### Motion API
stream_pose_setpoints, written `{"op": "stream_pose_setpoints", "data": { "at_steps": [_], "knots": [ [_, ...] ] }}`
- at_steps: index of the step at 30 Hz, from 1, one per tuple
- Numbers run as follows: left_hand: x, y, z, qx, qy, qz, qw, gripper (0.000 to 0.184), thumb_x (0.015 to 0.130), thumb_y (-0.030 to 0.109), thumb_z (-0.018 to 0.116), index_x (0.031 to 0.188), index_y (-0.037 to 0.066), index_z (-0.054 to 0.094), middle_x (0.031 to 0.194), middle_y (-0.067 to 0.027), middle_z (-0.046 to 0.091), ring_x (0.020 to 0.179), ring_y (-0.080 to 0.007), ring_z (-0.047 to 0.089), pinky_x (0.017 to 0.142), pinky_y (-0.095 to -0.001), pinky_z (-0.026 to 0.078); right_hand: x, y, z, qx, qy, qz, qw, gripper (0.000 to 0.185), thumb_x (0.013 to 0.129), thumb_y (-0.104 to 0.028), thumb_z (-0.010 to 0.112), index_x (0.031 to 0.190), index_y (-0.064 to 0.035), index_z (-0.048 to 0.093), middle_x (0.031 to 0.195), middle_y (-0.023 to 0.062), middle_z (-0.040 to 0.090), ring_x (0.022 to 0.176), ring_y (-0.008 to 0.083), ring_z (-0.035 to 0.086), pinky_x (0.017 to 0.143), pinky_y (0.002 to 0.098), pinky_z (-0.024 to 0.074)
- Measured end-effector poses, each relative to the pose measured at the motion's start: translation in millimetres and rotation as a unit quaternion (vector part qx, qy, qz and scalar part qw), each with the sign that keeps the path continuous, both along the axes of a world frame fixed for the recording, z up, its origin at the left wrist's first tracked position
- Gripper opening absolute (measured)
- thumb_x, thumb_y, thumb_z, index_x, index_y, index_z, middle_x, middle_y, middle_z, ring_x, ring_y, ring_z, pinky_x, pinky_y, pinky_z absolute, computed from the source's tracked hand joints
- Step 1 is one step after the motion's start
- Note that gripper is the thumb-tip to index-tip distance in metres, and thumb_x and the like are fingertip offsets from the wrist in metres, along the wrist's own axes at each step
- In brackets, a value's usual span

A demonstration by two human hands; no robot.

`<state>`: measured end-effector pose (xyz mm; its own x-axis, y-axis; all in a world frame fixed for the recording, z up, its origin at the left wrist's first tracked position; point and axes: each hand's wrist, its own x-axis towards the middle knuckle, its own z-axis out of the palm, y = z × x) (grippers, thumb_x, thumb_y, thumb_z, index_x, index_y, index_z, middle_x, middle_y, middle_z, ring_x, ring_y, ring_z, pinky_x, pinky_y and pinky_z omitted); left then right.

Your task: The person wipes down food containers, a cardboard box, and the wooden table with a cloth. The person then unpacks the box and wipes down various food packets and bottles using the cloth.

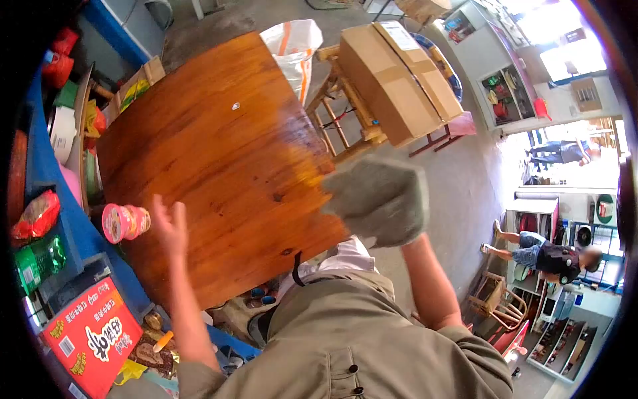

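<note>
A: Left end first?
B: Red carton [93,336] lower left, beside the desk [219,153]. Pink cups [126,223] on the desk's left edge, probably set there to be out of the way yet within reach.
A: Left hand?
B: Left hand [171,229] raised just right of the cups, blurred. Fingers [180,214] loosely spread, grasping nothing I can see. My guess: held out for balance.
A: Middle?
B: Glossy wood; wet or varnished, can't tell. White scrap [236,106] toward the far side.
A: Right side?
B: Grey-green cloth [379,199] at the desk's right edge, partly past it, over the floor [458,179]. It covers most of the right hand [413,243]. Fingers hidden, but I read a grasp on the cloth: nothing else seems to carry it out there.
A: Box?
B: Cardboard box [379,80] on a wooden stand [371,133], likely to spare desk space.
</note>
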<state>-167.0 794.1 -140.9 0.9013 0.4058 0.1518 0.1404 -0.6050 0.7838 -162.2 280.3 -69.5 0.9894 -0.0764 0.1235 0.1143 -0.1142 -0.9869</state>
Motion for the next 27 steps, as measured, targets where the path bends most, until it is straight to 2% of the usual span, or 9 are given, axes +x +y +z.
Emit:
{"op": "stream_pose_setpoints", "data": {
  "at_steps": [3,5,8,12,13,14,16,23,27],
  "knots": [
    [-11.1,-140.1,-9.5,-0.168,0.110,-0.078,0.976,0.062,0.091,0.026,0.058,0.141,0.002,0.029,0.139,-0.0174,0.039,0.114,-0.0239,0.051,0.093,-0.0372,0.046,24.3,-74.4,76.3,0.014,-0.050,-0.046,0.998,0.055,0.080,-0.011,0.070,0.130,-0.0047,0.046,0.123,0.0083,0.053,0.109,0.0177,0.051,0.094,0.0328,0.0417],
    [-2.8,-230.1,-13.5,-0.252,0.074,-0.136,0.955,0.056,0.091,0.019,0.059,0.140,0.004,0.034,0.133,-0.0156,0.045,0.104,-0.0175,0.057,0.088,-0.0320,0.048,50.0,-110.0,119.4,-0.170,-0.100,-0.110,0.974,0.051,0.081,-0.014,0.069,0.127,-0.0046,0.049,0.123,0.0078,0.053,0.109,0.0180,0.050,0.096,0.0329,0.0405],
    [38.0,-347.5,13.2,-0.311,0.082,-0.214,0.922,0.057,0.090,0.018,0.060,0.139,0.003,0.034,0.130,-0.0174,0.047,0.107,-0.0238,0.056,0.086,-0.0331,0.049,102.2,-158.5,156.3,-0.425,-0.175,-0.186,0.869,0.044,0.083,-0.018,0.068,0.122,-0.0046,0.053,0.123,0.0070,0.052,0.109,0.0184,0.049,0.098,0.0330,0.0387],
    [102.7,-468.5,5.5,-0.253,0.033,-0.223,0.941,0.062,0.088,0.020,0.062,0.138,-0.001,0.032,0.128,-0.0200,0.047,0.110,-0.0268,0.054,0.086,-0.0343,0.050,176.3,-152.3,104.0,-0.495,-0.141,-0.015,0.857,0.053,0.084,-0.024,0.060,0.131,-0.0028,0.047,0.117,0.0228,0.055,0.113,0.0358,0.049,0.101,0.0440,0.0354],
    [118.4,-492.6,-6.4,-0.228,0.007,-0.212,0.950,0.060,0.088,0.020,0.060,0.137,-0.001,0.033,0.128,-0.0199,0.047,0.112,-0.0269,0.052,0.085,-0.0345,0.050,188.2,-150.7,86.2,-0.532,-0.020,0.080,0.843,0.054,0.085,-0.030,0.057,0.131,-0.0054,0.047,0.123,0.0233,0.051,0.117,0.0389,0.044,0.105,0.0485,0.0296],
    [128.4,-509.6,1.4,-0.225,0.013,-0.205,0.953,0.060,0.088,0.020,0.060,0.137,-0.001,0.033,0.128,-0.0199,0.047,0.112,-0.0269,0.052,0.085,-0.0345,0.050,199.9,-169.5,32.0,-0.698,-0.128,0.115,0.695,0.056,0.086,-0.036,0.054,0.133,-0.0085,0.046,0.123,0.0216,0.050,0.116,0.0402,0.043,0.105,0.0524,0.0259],
    [143.8,-534.2,24.1,-0.386,0.101,-0.144,0.906,0.058,0.084,0.026,0.060,0.130,-0.003,0.038,0.121,-0.0240,0.050,0.109,-0.0346,0.052,0.093,-0.0385,0.041,207.4,-169.1,44.6,-0.661,-0.126,0.176,0.719,0.056,0.085,-0.043,0.053,0.129,-0.0092,0.050,0.116,0.0174,0.054,0.113,0.0365,0.045,0.103,0.0540,0.0269],
    [139.6,-565.4,12.5,-0.408,0.095,-0.061,0.906,0.047,0.088,0.022,0.056,0.126,-0.001,0.042,0.119,-0.0172,0.052,0.108,-0.0275,0.051,0.095,-0.0360,0.038,298.3,-158.4,38.3,-0.609,-0.172,0.313,0.708,0.050,0.085,-0.044,0.053,0.119,-0.0072,0.056,0.113,0.0178,0.055,0.107,0.0351,0.049,0.101,0.0472,0.0305],
    [141.1,-564.3,12.7,-0.368,0.067,-0.085,0.923,0.046,0.092,0.023,0.052,0.128,-0.003,0.041,0.123,-0.0171,0.048,0.114,-0.0268,0.046,0.099,-0.0354,0.035,393.6,-116.2,8.0,-0.634,-0.234,0.275,0.684,0.057,0.088,-0.052,0.043,0.125,-0.0090,0.053,0.120,0.0164,0.055,0.117,0.0333,0.047,0.102,0.0450,0.0314]
  ]
}}
